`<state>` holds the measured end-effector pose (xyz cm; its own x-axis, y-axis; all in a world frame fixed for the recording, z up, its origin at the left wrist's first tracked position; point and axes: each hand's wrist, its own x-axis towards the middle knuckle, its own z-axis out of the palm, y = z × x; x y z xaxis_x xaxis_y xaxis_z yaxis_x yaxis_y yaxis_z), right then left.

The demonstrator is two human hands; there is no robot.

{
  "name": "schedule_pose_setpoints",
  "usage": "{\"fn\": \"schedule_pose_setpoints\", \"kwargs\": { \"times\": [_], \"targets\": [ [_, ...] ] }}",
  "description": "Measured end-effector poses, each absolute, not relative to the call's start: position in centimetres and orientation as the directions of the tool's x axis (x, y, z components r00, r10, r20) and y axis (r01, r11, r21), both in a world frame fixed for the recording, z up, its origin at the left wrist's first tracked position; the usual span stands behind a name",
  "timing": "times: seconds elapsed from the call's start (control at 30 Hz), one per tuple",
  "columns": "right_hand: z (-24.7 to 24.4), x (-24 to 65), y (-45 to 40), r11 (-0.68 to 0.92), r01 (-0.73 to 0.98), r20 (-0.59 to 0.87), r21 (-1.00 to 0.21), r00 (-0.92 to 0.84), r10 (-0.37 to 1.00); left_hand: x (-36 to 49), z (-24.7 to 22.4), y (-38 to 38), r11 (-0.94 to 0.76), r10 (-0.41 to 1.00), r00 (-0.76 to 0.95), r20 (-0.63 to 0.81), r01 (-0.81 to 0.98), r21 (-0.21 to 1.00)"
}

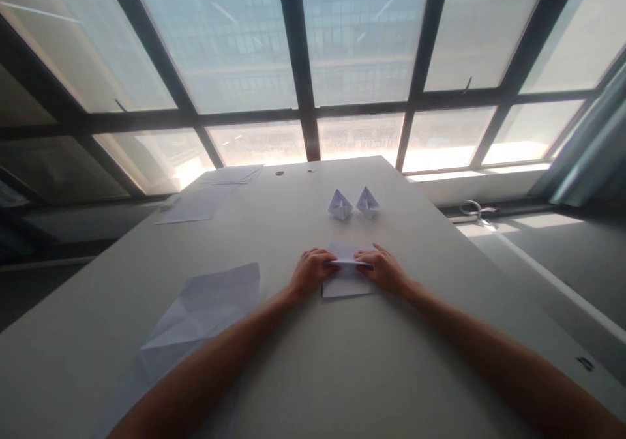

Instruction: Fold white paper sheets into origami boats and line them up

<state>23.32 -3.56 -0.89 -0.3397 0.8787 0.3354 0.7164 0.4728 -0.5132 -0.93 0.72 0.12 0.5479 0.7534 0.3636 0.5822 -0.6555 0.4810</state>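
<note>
A folded sheet of white paper lies on the white table between my hands, with a raised fold across its middle. My left hand pinches the left end of that fold. At its right end, my right hand has its fingers closed on the same fold. Just beyond the paper stand two folded white paper shapes with pointed tops, one on the left and one on the right.
A creased, unfolded sheet lies left of my left forearm, partly under it. More flat sheets rest at the table's far left. Two small round items sit near the far edge. Windows rise behind the table.
</note>
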Motion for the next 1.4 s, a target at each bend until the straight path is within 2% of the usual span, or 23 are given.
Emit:
{"fn": "schedule_pose_setpoints", "kwargs": {
  "times": [0.13, 0.27, 0.43, 0.63, 0.77, 0.83, 1.07, 1.17, 1.27, 1.33, 1.4],
  "targets": [
    [-1.2, 23.3, -3.2, 0.425, 0.632, 0.368, -0.647, -0.229, 0.901, -0.9, 0.0, 1.1, -0.611, 0.785, 0.451, 0.425, 0.444, 0.656],
    [-1.6, 23.4, -2.9, 0.397, 0.54, 0.363, -0.742, -0.175, 0.915, -0.8, 0.1, 1.0, -0.548, 0.819, 0.425, 0.386, 0.377, 0.747],
    [-1.7, 23.5, -2.8, 0.442, 0.494, 0.4, -0.749, -0.195, 0.896, -0.8, 0.1, 0.9, -0.564, 0.805, 0.459, 0.377, 0.391, 0.728],
    [-1.8, 23.6, -2.3, 0.555, 0.465, 0.549, -0.69, -0.164, 0.82, -0.8, -0.3, 1.3, -0.656, 0.754, 0.453, 0.476, 0.467, 0.593],
    [-1.5, 23.7, -2.3, 0.563, 0.471, 0.591, -0.679, -0.103, 0.8, -0.8, -0.4, 1.3, -0.473, 0.88, 0.287, 0.379, 0.614, 0.632],
    [-1.3, 23.6, -2.4, 0.574, 0.475, 0.617, -0.667, -0.081, 0.783, -0.7, -0.2, 1.2, -0.395, 0.918, 0.246, 0.311, 0.631, 0.667],
    [-1.0, 23.4, -2.9, 0.621, 0.445, 0.635, -0.645, -0.141, 0.76, -0.5, 0.4, 1.0, -0.329, 0.921, 0.306, 0.239, 0.287, 0.9],
    [-1.0, 23.2, -3.0, 0.577, 0.504, 0.645, -0.643, -0.05, 0.763, -0.4, 0.5, 0.8, -0.286, 0.933, 0.286, 0.22, 0.215, 0.934],
    [-1.2, 23.0, -2.8, 0.455, 0.496, 0.588, -0.739, 0.147, 0.795, -0.3, 0.3, 0.7, -0.235, 0.947, 0.255, 0.197, 0.129, 0.963],
    [-1.3, 22.9, -2.6, 0.362, 0.357, 0.449, -0.861, 0.198, 0.871, -0.2, 0.1, 0.8, -0.211, 0.952, 0.247, 0.182, 0.094, 0.973],
    [-1.2, 22.9, -2.5, 0.244, 0.168, 0.269, -0.955, 0.148, 0.952, -0.2, -0.1, 0.7, -0.204, 0.952, 0.249, 0.178, 0.084, 0.975]
  ]
}}
